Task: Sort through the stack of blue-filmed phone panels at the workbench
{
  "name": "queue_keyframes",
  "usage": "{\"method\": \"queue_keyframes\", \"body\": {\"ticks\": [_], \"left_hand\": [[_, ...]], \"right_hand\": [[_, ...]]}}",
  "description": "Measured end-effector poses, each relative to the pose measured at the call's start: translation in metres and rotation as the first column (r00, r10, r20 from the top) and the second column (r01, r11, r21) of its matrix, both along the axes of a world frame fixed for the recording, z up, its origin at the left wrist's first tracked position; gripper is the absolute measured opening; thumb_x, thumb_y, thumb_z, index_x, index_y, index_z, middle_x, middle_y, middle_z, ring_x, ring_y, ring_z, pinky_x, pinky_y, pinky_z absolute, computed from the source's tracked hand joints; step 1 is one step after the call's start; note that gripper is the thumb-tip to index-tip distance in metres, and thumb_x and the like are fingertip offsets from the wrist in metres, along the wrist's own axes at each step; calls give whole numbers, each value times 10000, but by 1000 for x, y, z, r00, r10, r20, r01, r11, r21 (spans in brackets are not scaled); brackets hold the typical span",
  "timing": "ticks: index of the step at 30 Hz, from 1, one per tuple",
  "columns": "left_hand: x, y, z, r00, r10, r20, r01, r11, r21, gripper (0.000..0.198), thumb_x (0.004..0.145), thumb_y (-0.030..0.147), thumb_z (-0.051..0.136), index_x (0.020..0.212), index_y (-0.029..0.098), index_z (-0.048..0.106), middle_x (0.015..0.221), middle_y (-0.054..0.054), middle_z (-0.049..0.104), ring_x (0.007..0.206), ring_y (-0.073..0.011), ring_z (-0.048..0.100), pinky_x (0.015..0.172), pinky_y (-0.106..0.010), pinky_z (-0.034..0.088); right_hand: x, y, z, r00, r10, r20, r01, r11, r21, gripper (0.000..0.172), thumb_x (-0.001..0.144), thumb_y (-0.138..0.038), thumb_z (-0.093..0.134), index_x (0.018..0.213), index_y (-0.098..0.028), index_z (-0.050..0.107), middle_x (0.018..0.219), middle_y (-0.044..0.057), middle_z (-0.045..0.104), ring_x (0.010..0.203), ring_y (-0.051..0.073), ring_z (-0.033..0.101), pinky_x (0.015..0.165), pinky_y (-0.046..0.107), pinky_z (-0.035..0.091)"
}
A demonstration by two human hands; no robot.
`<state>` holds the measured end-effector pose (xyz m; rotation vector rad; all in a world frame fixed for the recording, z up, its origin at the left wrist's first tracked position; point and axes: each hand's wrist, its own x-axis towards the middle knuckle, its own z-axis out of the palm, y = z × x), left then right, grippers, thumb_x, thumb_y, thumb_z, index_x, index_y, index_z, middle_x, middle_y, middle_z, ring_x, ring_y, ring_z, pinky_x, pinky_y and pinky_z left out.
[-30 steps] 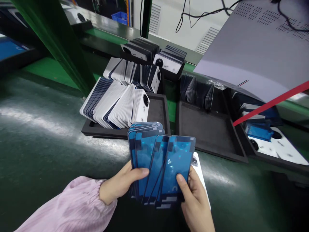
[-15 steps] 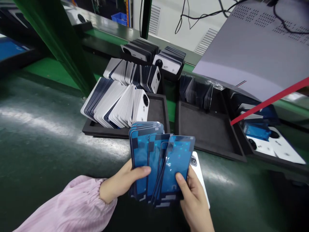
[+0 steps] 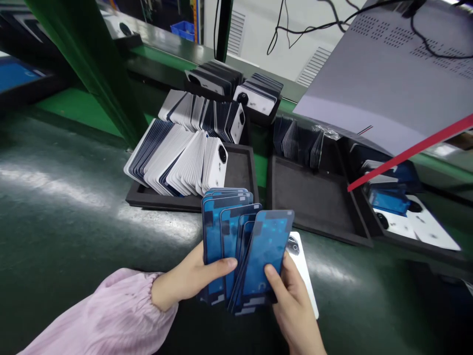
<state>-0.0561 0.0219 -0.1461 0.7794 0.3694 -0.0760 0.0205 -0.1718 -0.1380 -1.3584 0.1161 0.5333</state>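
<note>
Both hands hold a fanned stack of phone back covers with blue protective film above the green belt. My left hand, in a pink sleeve, grips the stack's left side with the thumb across the front. My right hand grips the right side, thumb on the front cover. A white cover with a camera hole shows behind the stack by my right fingers; it seems to be held there.
A black foam tray behind the hands holds leaning rows of white covers. Another black tray stands to its right with a few covers at its back. A third tray sits at right under a grey machine panel.
The fan of covers has narrowed: the front covers slid left, closer together, as my hands pressed inward. The view shifted slightly.
</note>
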Motion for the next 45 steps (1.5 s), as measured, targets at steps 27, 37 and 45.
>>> {"method": "queue_keyframes", "body": {"ticks": [27, 37, 45], "left_hand": [[1, 4, 4, 996, 18, -90, -15, 999, 35, 329, 882, 327, 759, 1198, 245, 716, 1145, -46, 782, 1090, -300, 710, 906, -373, 580], [1, 1, 6, 996, 63, -59, -56, 991, 119, 425, 812, 388, 826, 1186, 217, 720, 1162, -63, 776, 1148, -329, 679, 994, -394, 540], [4, 0, 6, 996, 77, -44, -75, 996, 43, 335, 909, 351, 724, 1208, 203, 686, 1067, -78, 807, 1025, -322, 746, 859, -391, 611]], "right_hand": [[24, -26, 15, 959, -279, 47, 276, 959, 62, 212, 912, -383, 730, 1124, -384, 711, 940, -91, 761, 837, 73, 717, 825, 149, 552], [-7, 4, -3, 994, -92, 62, 92, 996, -2, 594, 815, -300, 839, 1356, -353, 600, 1199, 2, 729, 1134, 195, 651, 971, 275, 512], [22, -17, 10, 967, -251, 43, 246, 965, 91, 360, 882, -396, 749, 1232, -404, 666, 1110, -54, 744, 963, 124, 703, 843, 211, 563]]}}
